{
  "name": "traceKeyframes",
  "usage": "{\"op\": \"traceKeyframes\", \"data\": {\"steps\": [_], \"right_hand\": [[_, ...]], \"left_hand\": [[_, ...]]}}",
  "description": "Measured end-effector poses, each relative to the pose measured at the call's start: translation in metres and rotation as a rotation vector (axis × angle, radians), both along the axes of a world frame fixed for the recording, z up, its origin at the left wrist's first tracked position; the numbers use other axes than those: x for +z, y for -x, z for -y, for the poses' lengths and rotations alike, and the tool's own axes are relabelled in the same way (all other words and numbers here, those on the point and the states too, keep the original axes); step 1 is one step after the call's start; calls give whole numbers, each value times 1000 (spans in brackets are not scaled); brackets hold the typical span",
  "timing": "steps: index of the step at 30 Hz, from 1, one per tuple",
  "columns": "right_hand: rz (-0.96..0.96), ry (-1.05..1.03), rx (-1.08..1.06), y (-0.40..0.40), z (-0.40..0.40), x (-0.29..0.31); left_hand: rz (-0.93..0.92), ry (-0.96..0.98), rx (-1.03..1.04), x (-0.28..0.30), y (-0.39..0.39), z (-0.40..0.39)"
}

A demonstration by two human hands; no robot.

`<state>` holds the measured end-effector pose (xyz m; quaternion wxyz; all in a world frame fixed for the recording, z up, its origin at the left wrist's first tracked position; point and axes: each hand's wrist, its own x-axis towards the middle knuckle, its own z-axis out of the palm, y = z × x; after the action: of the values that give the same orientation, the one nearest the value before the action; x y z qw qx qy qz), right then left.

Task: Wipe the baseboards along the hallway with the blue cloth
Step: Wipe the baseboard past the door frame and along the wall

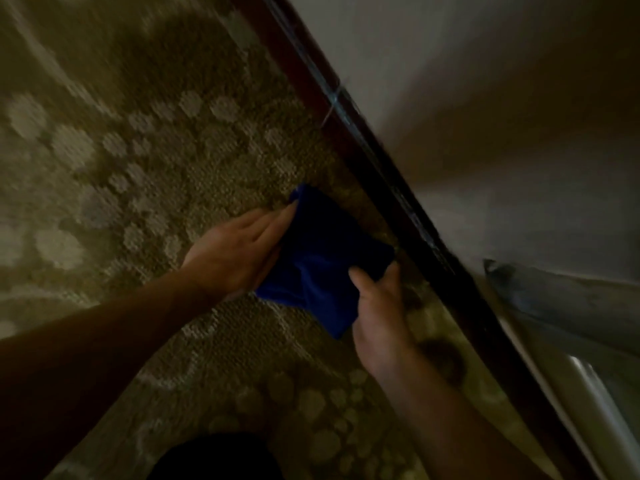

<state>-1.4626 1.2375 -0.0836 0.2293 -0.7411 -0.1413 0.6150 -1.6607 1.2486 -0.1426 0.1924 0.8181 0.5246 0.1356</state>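
Note:
The blue cloth [318, 261] hangs bunched between both hands, just above the carpet. My left hand [235, 251] holds its left edge with flat fingers running along the fabric. My right hand [377, 306] pinches its right corner, thumb on top. The dark wooden baseboard [391, 188] runs diagonally from top centre to bottom right, a short way right of the cloth; the cloth is close to it, and contact cannot be told. The picture is dim and blurred.
Patterned olive carpet [145, 161] with pale round shapes covers the floor on the left. A pale wall [485, 98] rises right of the baseboard. A grey object [568, 306] and a light frame edge [588, 386] sit at the lower right. Dark clothing [214, 459] shows at the bottom.

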Motion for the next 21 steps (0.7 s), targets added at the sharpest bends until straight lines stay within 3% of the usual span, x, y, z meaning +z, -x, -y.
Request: {"op": "traceKeyframes", "data": {"steps": [7, 15, 21], "right_hand": [[23, 45, 94, -12, -3, -16], [-9, -64, 50, -6, 3, -6], [56, 3, -54, 18, -5, 23]], "left_hand": [[-36, -39, -53, -5, -2, -4], [96, -31, -76, -9, 1, -5], [316, 448, 259, 19, -5, -18]]}}
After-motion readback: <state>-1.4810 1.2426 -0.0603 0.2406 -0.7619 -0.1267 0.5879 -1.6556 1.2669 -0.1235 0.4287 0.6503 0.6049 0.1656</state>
